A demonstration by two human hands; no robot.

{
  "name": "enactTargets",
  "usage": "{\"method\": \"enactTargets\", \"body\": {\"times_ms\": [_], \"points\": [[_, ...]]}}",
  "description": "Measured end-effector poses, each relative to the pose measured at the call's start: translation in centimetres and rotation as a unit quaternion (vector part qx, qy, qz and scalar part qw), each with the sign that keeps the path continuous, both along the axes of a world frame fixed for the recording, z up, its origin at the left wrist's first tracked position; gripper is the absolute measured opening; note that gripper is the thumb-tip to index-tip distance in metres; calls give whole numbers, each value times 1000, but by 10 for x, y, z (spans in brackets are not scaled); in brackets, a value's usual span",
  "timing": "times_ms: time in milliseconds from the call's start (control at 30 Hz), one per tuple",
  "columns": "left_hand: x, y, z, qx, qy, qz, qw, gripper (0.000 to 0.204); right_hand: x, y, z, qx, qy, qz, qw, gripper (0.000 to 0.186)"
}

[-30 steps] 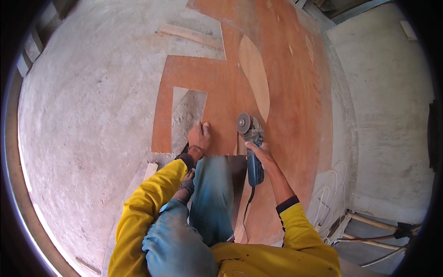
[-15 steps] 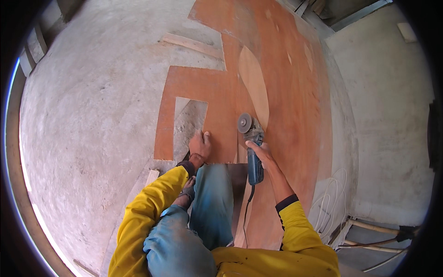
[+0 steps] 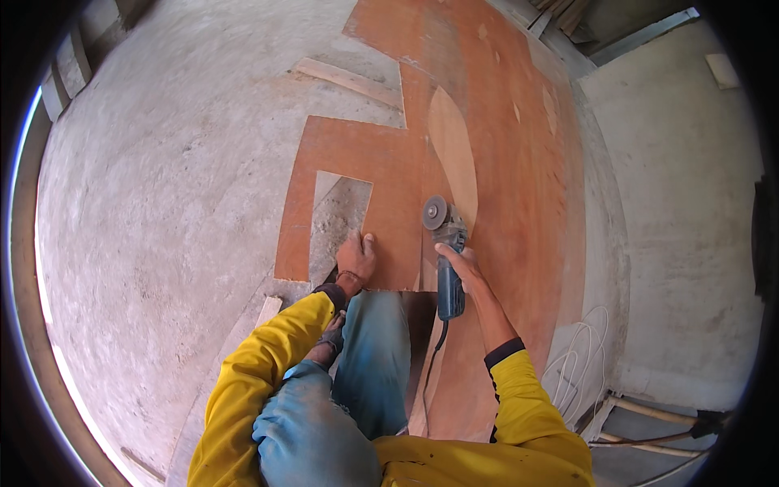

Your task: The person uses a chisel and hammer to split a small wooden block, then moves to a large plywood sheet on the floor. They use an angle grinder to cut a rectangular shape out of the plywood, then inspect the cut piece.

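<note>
My right hand (image 3: 459,264) is closed round the body of a blue-and-black angle grinder (image 3: 451,294). The grinder's round disc (image 3: 435,212) points away from me, above a reddish-brown plywood sheet (image 3: 519,211); whether it touches the wood I cannot tell. A cut line runs toward me just left of the disc. Left of that line, my left hand (image 3: 355,256) grips the plywood piece (image 3: 398,219) beside its rectangular cutout, thumb on top and the other fingers partly hidden. The grinder's cord (image 3: 428,369) trails back toward my body.
Beyond the cutout, a wooden strip (image 3: 349,81) lies on the rough concrete floor (image 3: 178,195). A pale leaf-shaped patch (image 3: 454,146) marks the sheet. White cable loops (image 3: 574,357) and wooden poles (image 3: 653,408) are at the lower right, near the grey wall (image 3: 690,227).
The view has shifted slightly, so the plywood and both hands appear a little farther right. Both hands keep their holds.
</note>
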State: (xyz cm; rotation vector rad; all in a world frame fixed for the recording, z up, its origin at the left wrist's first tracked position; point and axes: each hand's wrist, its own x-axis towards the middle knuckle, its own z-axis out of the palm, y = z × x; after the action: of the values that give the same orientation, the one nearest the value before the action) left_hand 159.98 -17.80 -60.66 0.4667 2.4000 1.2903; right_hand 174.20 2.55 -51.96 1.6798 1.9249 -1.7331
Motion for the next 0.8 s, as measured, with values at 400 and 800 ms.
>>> {"method": "enactTargets", "body": {"times_ms": [400, 800], "points": [[2, 1, -6, 18, 8, 13, 1000, 35, -4, 5, -3, -1, -14, 7, 1000, 43], [3, 1, -10, 29, 18, 11, 999, 37, -22, 16, 5, -13, 8, -1, 1000, 45]]}}
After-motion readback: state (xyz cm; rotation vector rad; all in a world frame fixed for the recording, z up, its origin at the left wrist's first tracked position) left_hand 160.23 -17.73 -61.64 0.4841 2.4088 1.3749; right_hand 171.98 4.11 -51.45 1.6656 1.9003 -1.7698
